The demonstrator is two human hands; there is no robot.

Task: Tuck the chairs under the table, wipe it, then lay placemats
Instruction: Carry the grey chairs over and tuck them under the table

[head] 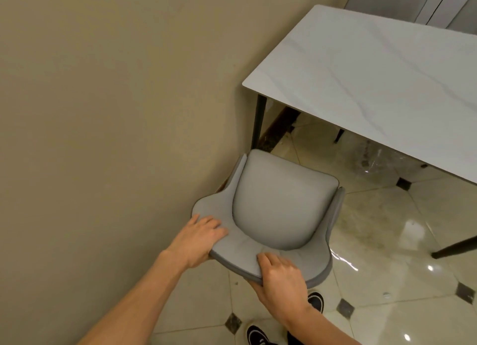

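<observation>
A grey padded chair [278,205] stands on the floor beside the wall, its seat facing the near end of the white marble-look table [374,73]. The seat's front edge is just short of the table's dark corner leg [258,122]. My left hand [198,237] grips the left part of the curved backrest. My right hand [280,276] grips the backrest's top rim a little to the right, fingers over the front and thumb behind. The tabletop is bare.
A beige wall [116,112] runs close along the chair's left side. The floor [387,241] is glossy cream tile with dark diamond insets. Another table leg [454,249] slants at the right. My black shoes [258,334] are below the chair. Grey panels [413,1] stand behind the table.
</observation>
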